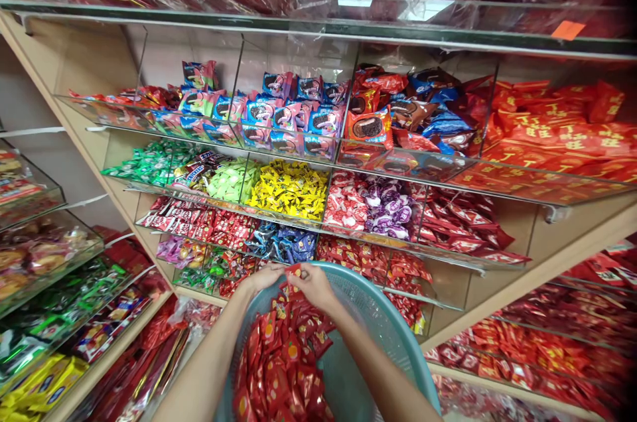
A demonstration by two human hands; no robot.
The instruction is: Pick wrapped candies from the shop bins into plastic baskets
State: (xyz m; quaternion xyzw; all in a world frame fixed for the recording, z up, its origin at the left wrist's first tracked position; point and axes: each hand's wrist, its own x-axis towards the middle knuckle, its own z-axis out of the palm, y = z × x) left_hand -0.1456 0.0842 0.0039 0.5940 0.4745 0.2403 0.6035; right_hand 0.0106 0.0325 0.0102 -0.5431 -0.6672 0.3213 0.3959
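In front of me is a round teal plastic colander (pixel 393 342) with a heap of red candy packets (pixel 279 362) in its left part. Both my hands are over its far rim. My left hand (pixel 263 278) and my right hand (pixel 314 284) meet there, fingers closed on a small red candy packet (pixel 293 271) between them. More red packets hang just below my fingers and join the heap. My fingertips partly cover the held packet. Just beyond the rim, a low shelf bin holds similar red packets (pixel 348 255).
Clear-fronted bins rise ahead, with blue cookie packs (pixel 283 113), orange-red packets (pixel 552 130), yellow candies (pixel 288 190), green candies (pixel 152 160) and purple candies (pixel 391 206). A glass shelf edge (pixel 298 24) crosses above. Slanted wooden side panels (pixel 537 269) and further stocked shelves flank both sides.
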